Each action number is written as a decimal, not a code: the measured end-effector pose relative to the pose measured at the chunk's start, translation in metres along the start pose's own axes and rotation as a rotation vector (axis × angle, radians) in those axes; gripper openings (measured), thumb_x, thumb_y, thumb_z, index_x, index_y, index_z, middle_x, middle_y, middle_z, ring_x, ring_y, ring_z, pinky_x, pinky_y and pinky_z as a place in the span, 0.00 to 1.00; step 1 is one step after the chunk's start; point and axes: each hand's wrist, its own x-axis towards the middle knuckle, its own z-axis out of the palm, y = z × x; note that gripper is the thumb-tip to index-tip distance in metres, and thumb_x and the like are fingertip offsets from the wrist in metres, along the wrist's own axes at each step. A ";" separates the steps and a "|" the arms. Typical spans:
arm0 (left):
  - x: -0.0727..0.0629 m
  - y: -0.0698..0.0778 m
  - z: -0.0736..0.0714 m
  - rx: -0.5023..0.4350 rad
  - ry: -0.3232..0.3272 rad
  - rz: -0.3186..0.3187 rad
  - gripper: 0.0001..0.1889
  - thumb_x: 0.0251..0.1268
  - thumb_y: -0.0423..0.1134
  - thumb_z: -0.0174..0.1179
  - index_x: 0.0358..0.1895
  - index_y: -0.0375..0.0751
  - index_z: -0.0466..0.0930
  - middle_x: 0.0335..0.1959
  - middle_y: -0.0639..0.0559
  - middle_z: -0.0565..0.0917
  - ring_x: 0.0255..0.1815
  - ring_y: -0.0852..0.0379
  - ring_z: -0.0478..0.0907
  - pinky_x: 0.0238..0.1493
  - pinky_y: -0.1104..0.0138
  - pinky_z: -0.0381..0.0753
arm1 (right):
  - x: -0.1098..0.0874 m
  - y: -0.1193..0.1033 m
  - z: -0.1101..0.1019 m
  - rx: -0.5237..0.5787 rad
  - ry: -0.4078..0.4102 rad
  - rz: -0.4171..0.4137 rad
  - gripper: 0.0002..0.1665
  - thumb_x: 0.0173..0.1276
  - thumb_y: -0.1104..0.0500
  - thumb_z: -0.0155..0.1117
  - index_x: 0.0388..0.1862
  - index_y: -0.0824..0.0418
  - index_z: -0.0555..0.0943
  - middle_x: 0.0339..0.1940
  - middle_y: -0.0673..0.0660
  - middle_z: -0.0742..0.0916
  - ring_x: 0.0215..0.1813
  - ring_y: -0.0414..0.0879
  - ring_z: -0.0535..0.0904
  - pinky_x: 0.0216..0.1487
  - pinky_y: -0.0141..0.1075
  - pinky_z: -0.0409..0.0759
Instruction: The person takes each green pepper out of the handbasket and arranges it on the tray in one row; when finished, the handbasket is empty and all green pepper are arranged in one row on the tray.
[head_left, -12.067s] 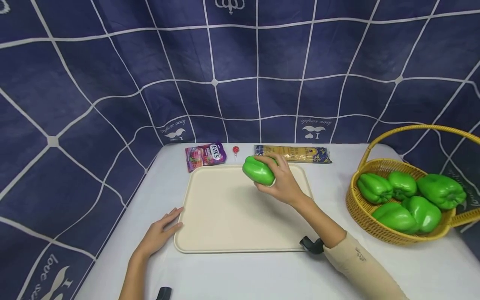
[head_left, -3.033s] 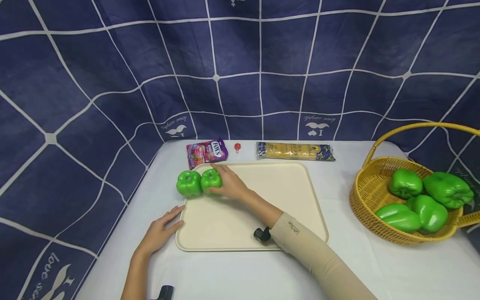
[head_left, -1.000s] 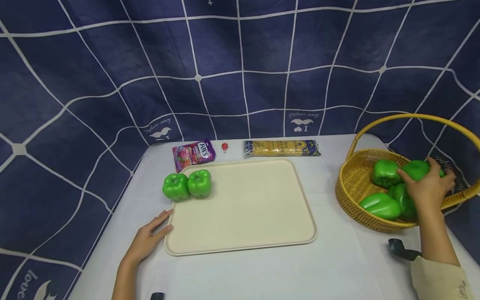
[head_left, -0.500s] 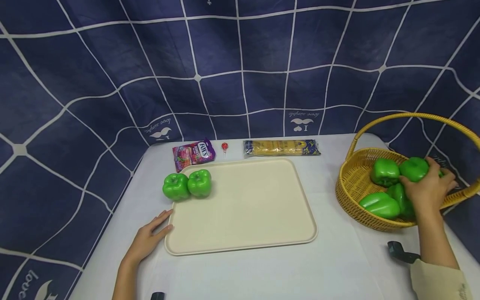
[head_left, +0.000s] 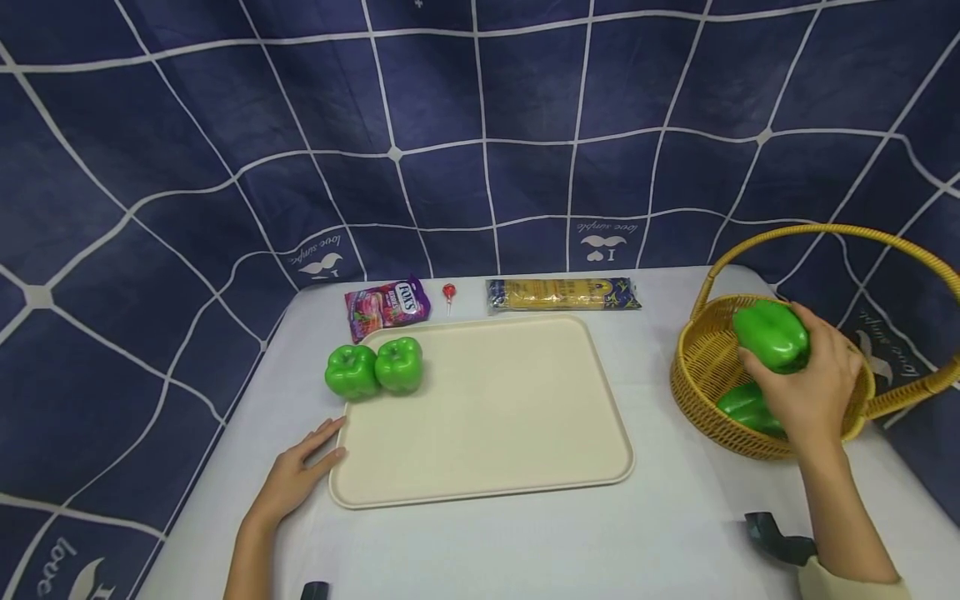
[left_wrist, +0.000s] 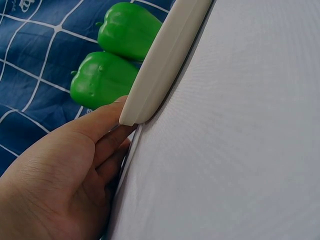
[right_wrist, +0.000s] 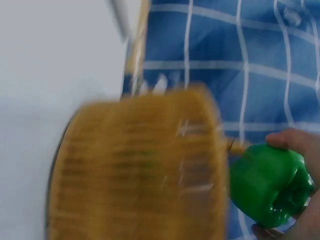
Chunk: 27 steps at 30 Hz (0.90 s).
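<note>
My right hand (head_left: 813, 387) grips a green bell pepper (head_left: 771, 335) above the wicker basket (head_left: 693, 408). In the right wrist view the same pepper (right_wrist: 265, 182) sits between thumb and fingers, beside the blurred basket wall (right_wrist: 135, 170). Another pepper (head_left: 750, 408) lies in the basket; the hand and held pepper hide other parts of its inside. My left hand (head_left: 296, 475) lies at the cream tray's (head_left: 487, 417) left edge, its relaxed fingers touching the rim, as the left wrist view also shows. Two peppers stand side by side at the tray's far left corner, one (head_left: 351, 372) overhanging the edge, the other (head_left: 400, 365) inside.
Behind the tray lie a purple candy bag (head_left: 387, 308), a red lollipop (head_left: 448, 292) and a pack of pasta (head_left: 562, 295). The basket's tall handle (head_left: 825, 227) arches over its opening. A blue checked cloth (head_left: 525, 150) hangs behind the white table.
Earlier the right hand set a second pepper at the tray's far left corner, then reached into the basket. Now it has lifted another pepper up and leftward. The left hand stays at the tray edge.
</note>
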 end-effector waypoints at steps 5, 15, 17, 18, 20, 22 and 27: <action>-0.001 -0.001 -0.001 -0.002 0.004 0.004 0.28 0.61 0.54 0.58 0.65 0.52 0.69 0.67 0.39 0.62 0.68 0.34 0.53 0.64 0.40 0.52 | -0.006 -0.038 0.011 0.039 -0.116 -0.055 0.49 0.44 0.62 0.76 0.67 0.48 0.66 0.61 0.62 0.74 0.57 0.64 0.68 0.50 0.58 0.61; -0.001 0.001 0.001 0.001 0.005 -0.009 0.29 0.61 0.55 0.58 0.65 0.52 0.68 0.68 0.39 0.61 0.69 0.35 0.52 0.64 0.39 0.51 | -0.013 -0.090 0.065 0.169 -0.294 -0.084 0.52 0.42 0.59 0.78 0.64 0.60 0.59 0.55 0.66 0.74 0.51 0.63 0.72 0.46 0.58 0.71; 0.000 0.002 0.001 0.003 0.008 -0.007 0.29 0.61 0.55 0.58 0.65 0.52 0.69 0.68 0.39 0.62 0.69 0.36 0.52 0.64 0.39 0.51 | -0.015 -0.098 0.078 0.197 -0.321 -0.143 0.51 0.41 0.60 0.79 0.62 0.61 0.60 0.54 0.66 0.75 0.49 0.62 0.73 0.45 0.57 0.72; 0.000 0.002 0.001 0.004 0.008 -0.006 0.29 0.61 0.55 0.58 0.65 0.52 0.68 0.68 0.39 0.62 0.69 0.36 0.52 0.64 0.39 0.51 | -0.016 -0.102 0.085 0.209 -0.336 -0.174 0.50 0.41 0.60 0.79 0.62 0.61 0.61 0.53 0.66 0.75 0.49 0.62 0.73 0.45 0.57 0.73; 0.000 0.002 0.002 0.007 0.009 -0.005 0.29 0.61 0.55 0.58 0.65 0.52 0.68 0.68 0.40 0.62 0.69 0.36 0.52 0.64 0.39 0.51 | -0.017 -0.111 0.098 0.231 -0.367 -0.232 0.50 0.41 0.60 0.79 0.62 0.61 0.62 0.54 0.66 0.74 0.50 0.61 0.73 0.45 0.57 0.74; 0.000 0.002 0.002 0.015 0.010 -0.012 0.29 0.61 0.55 0.57 0.65 0.53 0.68 0.68 0.40 0.61 0.69 0.37 0.52 0.64 0.39 0.51 | -0.018 -0.120 0.112 0.253 -0.404 -0.277 0.49 0.40 0.59 0.79 0.61 0.60 0.64 0.55 0.65 0.73 0.51 0.60 0.72 0.47 0.58 0.74; -0.001 0.000 0.002 0.023 0.008 -0.023 0.29 0.61 0.57 0.56 0.65 0.53 0.68 0.68 0.41 0.61 0.69 0.37 0.52 0.63 0.39 0.51 | -0.022 -0.144 0.142 0.290 -0.482 -0.318 0.47 0.41 0.57 0.79 0.62 0.54 0.69 0.56 0.62 0.68 0.55 0.59 0.68 0.50 0.56 0.74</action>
